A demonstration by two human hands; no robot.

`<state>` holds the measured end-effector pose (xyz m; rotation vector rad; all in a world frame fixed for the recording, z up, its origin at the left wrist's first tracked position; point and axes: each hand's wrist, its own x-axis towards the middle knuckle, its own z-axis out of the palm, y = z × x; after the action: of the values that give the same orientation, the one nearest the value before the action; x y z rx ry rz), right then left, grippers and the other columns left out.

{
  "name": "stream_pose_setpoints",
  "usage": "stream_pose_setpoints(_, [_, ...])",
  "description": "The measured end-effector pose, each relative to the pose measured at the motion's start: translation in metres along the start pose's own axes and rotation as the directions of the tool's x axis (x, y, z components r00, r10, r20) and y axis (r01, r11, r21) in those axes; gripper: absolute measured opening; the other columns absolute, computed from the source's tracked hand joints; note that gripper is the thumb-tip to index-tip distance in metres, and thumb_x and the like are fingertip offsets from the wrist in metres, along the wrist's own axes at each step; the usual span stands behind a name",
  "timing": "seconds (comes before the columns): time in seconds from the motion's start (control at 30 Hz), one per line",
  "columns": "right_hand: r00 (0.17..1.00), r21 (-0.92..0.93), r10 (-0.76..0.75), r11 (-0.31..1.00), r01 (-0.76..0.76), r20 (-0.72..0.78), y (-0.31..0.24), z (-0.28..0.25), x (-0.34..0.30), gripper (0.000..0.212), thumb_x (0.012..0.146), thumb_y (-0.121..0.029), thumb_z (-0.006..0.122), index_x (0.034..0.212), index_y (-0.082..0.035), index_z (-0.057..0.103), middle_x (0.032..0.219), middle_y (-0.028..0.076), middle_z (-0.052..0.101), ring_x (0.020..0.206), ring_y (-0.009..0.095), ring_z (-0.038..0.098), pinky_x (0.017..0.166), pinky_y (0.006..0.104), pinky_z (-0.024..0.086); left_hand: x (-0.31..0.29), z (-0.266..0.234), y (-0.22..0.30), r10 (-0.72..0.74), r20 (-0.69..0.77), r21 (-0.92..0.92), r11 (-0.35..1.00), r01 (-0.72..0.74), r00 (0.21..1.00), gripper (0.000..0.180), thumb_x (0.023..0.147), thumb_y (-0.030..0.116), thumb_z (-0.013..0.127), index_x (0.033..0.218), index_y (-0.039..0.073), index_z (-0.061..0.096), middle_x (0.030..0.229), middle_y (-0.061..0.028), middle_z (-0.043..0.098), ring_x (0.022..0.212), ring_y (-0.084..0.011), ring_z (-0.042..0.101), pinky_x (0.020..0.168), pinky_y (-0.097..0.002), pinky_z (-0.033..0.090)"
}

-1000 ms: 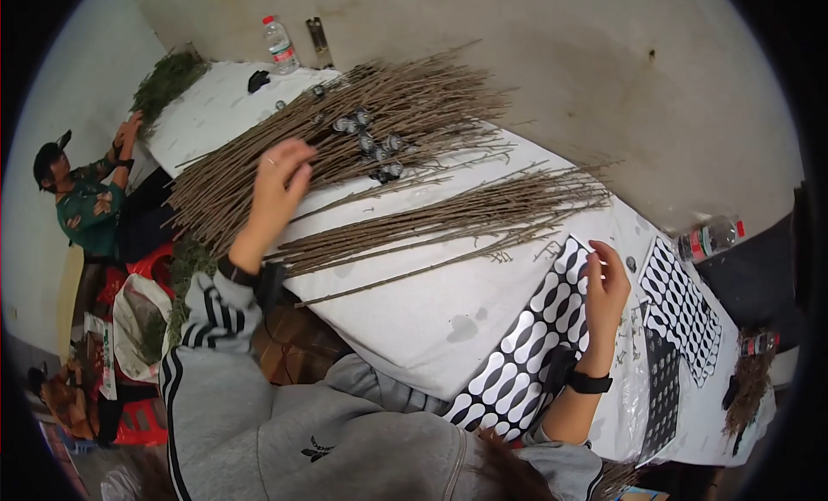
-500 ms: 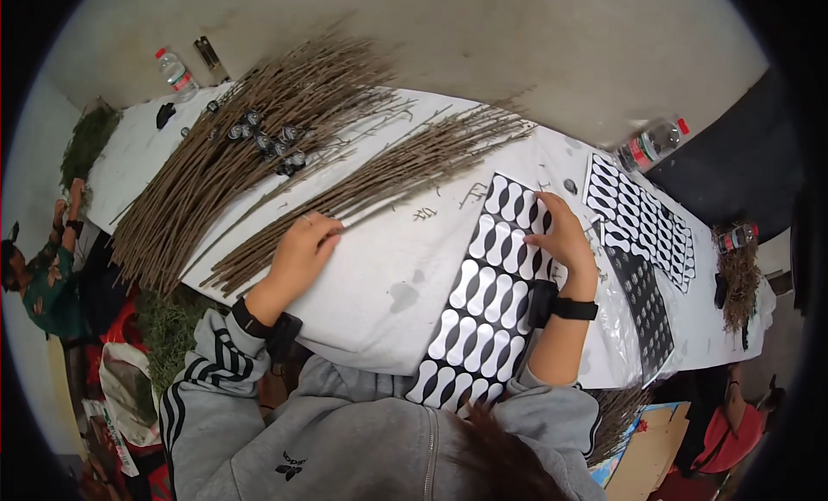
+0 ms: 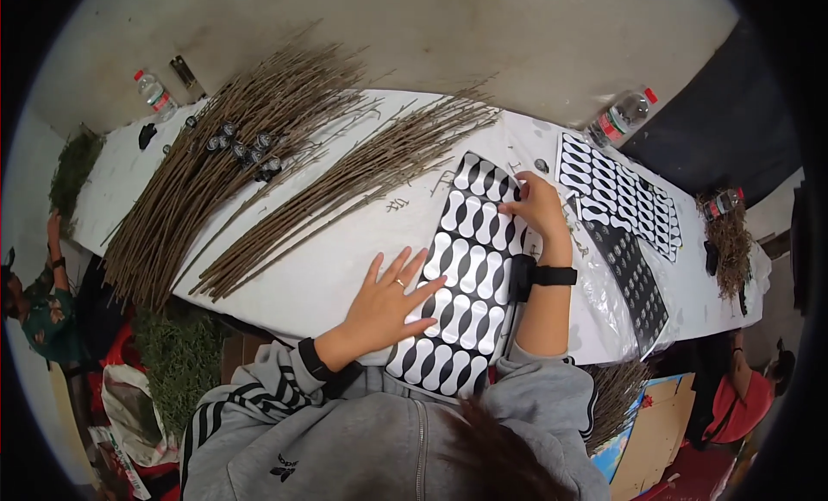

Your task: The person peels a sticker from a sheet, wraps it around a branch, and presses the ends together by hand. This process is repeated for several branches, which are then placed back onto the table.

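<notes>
"What are the hands on?"

"From my feed, a patterned sheet (image 3: 466, 285), black with rows of white dumbbell shapes. It lies at the near edge of the surface (image 3: 345, 268), right in front of the person."

"And the fingers?"

"I see the left hand (image 3: 378, 309) with its fingers spread wide, thumb and forefinger reaching over the sheet's left edge. The right hand (image 3: 543, 208) is at the far right corner, its thumb over the top and the other fingers bent at the edge. I can't tell whether they pinch it."

"What do you get to the left?"

"A large twig bundle (image 3: 194, 199) with small dark balls (image 3: 263, 140) on top, then a smaller bundle (image 3: 345, 195) between that and the sheet. A bottle (image 3: 155, 96) stands at the far left."

"And on my right?"

"I have more white-shaped sheets (image 3: 621, 195), with a dark sheet (image 3: 634, 294) nearer, beside clear film (image 3: 591, 290). Another bottle (image 3: 619, 122) tilts on the far side, and a dry brown bunch (image 3: 730, 253) lies at the right end. A co-worker in red (image 3: 740, 406) is beyond the near right edge."
</notes>
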<state>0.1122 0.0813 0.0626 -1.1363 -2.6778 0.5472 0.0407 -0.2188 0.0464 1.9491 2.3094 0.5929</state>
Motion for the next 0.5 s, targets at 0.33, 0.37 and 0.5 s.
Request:
stream_pose_setpoints(0.33, [0.982,0.568,0.137,0.822,-0.04,-0.13,0.089,-0.039,0.015,0.039,0.078,-0.014,0.071,0.112,0.001,0.058,0.073,0.005,0.062,0.059,0.01,0.056,0.048,0.0238,0.043,-0.017,-0.016,-0.029,-0.138,-0.132,-0.249,0.963,0.102,0.982,0.049,0.081,0.024,0.066,0.128,0.014,0.054,0.136,-0.0141,0.043,0.129,-0.037,0.036,0.108,-0.0478,0.027])
stream_pose_setpoints(0.37, [0.955,0.595,0.193,0.804,-0.023,-0.225,0.12,-0.051,0.021,0.036,0.079,-0.015,0.07,0.11,0.0,0.059,0.074,0.003,0.062,0.056,0.008,0.054,0.045,0.0221,0.041,-0.021,-0.022,-0.037,-0.193,-0.216,-0.235,0.962,0.141,0.957,0.045,0.081,0.018,0.066,0.124,0.012,0.056,0.133,-0.0138,0.046,0.127,-0.0364,0.038,0.107,-0.0454,0.029])
stream_pose_setpoints(0.5, [0.731,0.567,0.442,0.818,-0.092,-0.519,0.271,-0.097,0.035,0.025,0.08,-0.011,0.063,0.102,-0.001,0.059,0.069,0.005,0.06,0.047,0.011,0.053,0.042,0.023,0.042,-0.04,-0.044,-0.07,-0.271,-0.334,-0.117,0.962,0.246,0.903,0.037,0.077,0.01,0.067,0.114,0.01,0.061,0.123,-0.0119,0.053,0.116,-0.0355,0.046,0.099,-0.0437,0.037])
